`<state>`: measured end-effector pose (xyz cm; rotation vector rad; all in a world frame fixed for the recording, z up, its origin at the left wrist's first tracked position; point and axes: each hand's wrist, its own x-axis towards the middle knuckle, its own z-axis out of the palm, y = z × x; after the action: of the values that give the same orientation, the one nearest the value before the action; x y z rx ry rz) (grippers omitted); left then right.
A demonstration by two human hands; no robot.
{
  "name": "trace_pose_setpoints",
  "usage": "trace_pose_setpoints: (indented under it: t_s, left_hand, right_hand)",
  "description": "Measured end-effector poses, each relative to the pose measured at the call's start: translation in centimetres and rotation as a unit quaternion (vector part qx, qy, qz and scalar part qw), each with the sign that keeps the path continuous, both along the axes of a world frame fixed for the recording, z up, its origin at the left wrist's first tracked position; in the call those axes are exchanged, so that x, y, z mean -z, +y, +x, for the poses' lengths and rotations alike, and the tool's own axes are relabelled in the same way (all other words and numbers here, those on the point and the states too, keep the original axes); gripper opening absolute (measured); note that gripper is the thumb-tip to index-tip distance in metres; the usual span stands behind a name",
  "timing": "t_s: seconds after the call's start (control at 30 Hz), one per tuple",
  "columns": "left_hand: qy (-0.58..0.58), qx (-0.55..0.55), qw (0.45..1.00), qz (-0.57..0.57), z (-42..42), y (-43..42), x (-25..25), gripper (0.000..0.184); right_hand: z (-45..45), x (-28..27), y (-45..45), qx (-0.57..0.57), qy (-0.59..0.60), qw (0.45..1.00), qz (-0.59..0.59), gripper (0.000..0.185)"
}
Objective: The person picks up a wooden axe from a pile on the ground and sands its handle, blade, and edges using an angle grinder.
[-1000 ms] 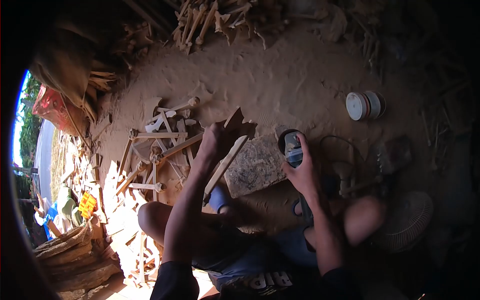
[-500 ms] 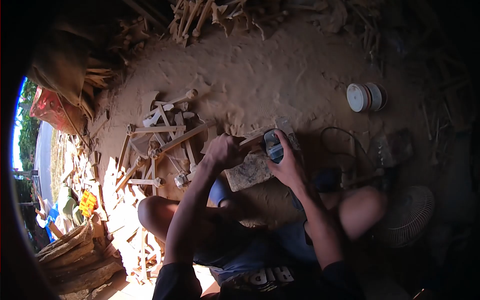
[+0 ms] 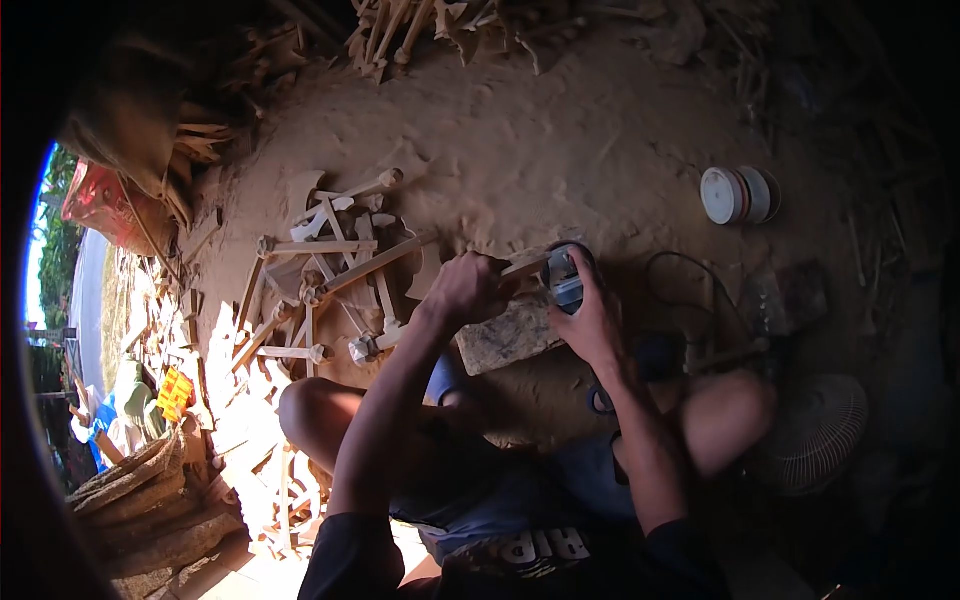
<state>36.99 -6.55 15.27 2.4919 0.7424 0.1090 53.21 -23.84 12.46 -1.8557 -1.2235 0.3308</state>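
Observation:
My left hand (image 3: 467,290) is wrapped round a narrow pale stick (image 3: 526,267), whose far end points right toward the tool. My right hand (image 3: 592,325) grips a compact grey-blue power tool (image 3: 566,290), which looks like a sander or grinder; its working face is hidden. Tool and stick meet, or nearly so, above a rough stone-like block (image 3: 510,335) between my bent legs. Just left of my left hand lies a loose pile of long pale pieces (image 3: 340,270), several with knobbed ends.
A white bucket (image 3: 725,196) lies on its side on the dusty ground (image 3: 540,130). A dark cable (image 3: 690,258) loops at the right, near a fan (image 3: 820,430). More pale pieces (image 3: 400,30) are heaped at the back. Sacks (image 3: 160,510) stand at the left.
Both hands have shifted slightly right and up in view, with the stick and the power tool still held. The pile and bucket keep their places apart from a small camera shift.

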Motion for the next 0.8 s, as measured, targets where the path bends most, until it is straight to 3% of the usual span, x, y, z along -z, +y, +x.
trace_pose_setpoints:
  t_s: [0.13, 0.23, 0.33, 0.43, 0.53, 0.6, 0.67, 0.73, 0.8]
  left_hand:
    - [-0.082, -0.016, 0.995, -0.062, 0.5, 1.8, -0.4, 0.032]
    - [-0.175, -0.09, 0.98, -0.017, 1.1, 3.4, -1.2, 0.047]
    - [-0.173, -0.205, 0.962, -0.044, 0.4, 6.4, -0.4, 0.051]
    - [-0.229, -0.342, 0.861, -0.3, -0.9, 5.8, -2.5, 0.049]
    - [-0.262, -0.328, 0.736, -0.531, -3.3, 5.7, -1.4, 0.046]
    - [-0.292, -0.291, 0.755, -0.51, -5.3, 5.3, 2.8, 0.049]
    - [-0.352, -0.308, 0.701, -0.539, -6.2, 2.8, 3.4, 0.052]
    - [-0.288, -0.429, 0.808, -0.283, -6.4, 0.9, 3.6, 0.055]
    - [-0.192, -0.51, 0.838, -0.003, -6.4, -1.0, 3.2, 0.059]
  right_hand:
    - [0.0, -0.6, -0.2, 0.016, 0.034, 0.999, -0.011, 0.089]
    - [0.8, -1.8, -0.9, 0.035, 0.072, 0.996, -0.042, 0.089]
    - [1.7, -2.2, -1.2, 0.048, 0.092, 0.994, -0.034, 0.09]
    - [2.0, -3.3, -1.5, 0.055, 0.136, 0.989, -0.027, 0.09]
    - [2.1, -3.3, -1.5, 0.057, 0.119, 0.991, 0.012, 0.088]
    - [2.1, -4.0, -1.3, 0.056, 0.138, 0.989, 0.016, 0.088]
    - [1.5, -4.5, -1.4, 0.049, 0.143, 0.989, 0.0, 0.088]
    - [0.9, -4.6, -1.3, 0.039, 0.147, 0.988, -0.02, 0.089]
    - [0.1, -4.3, -1.3, 0.025, 0.154, 0.987, -0.043, 0.089]
